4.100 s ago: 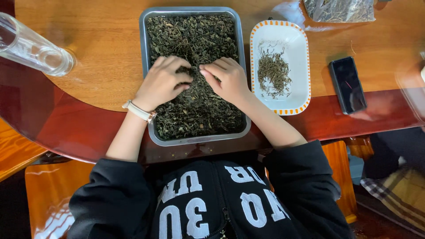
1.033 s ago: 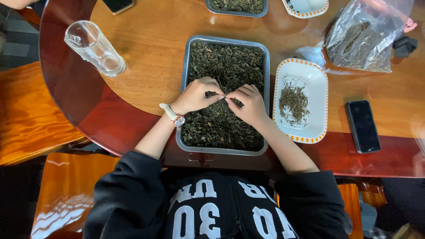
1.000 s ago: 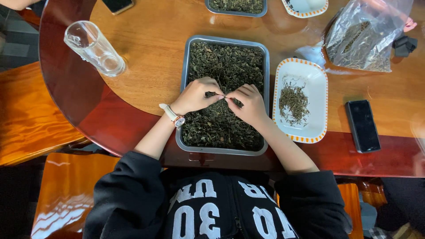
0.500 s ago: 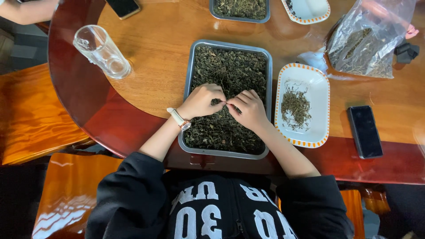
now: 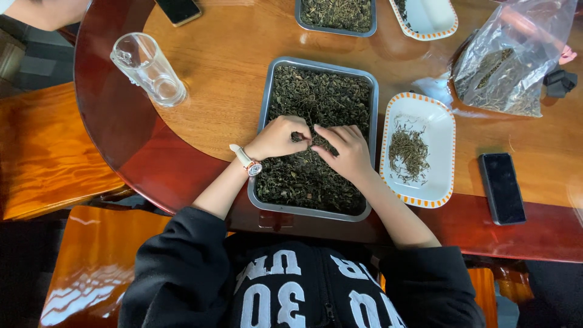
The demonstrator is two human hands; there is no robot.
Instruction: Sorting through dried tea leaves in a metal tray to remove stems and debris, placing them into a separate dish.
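A grey metal tray (image 5: 262,115) full of dark dried leaves (image 5: 319,97) lies on the round wooden table in front of me. Both my hands are in its middle, fingertips almost meeting. My left hand (image 5: 276,137), with a wristwatch (image 5: 248,161) on the wrist, is curled and pinches a few leaves. My right hand (image 5: 344,152) rests on the leaves with fingers stretched toward the left hand and the thumb apart. To the right of the tray stands a white dish with an orange rim (image 5: 438,121) that holds a small heap of sorted stems (image 5: 408,152).
A clear glass mug (image 5: 148,68) stands at the left and a dark phone (image 5: 501,187) at the right edge. A plastic bag of leaves (image 5: 507,61), a second tray (image 5: 336,15), another dish (image 5: 428,17) and a phone (image 5: 176,10) lie farther off. Another person's arm (image 5: 42,11) shows top left.
Four seconds ago both hands lay spread on the leaves. They have since drawn together with fingertips meeting, and the view has shifted so the tray sits lower and more of the far table shows.
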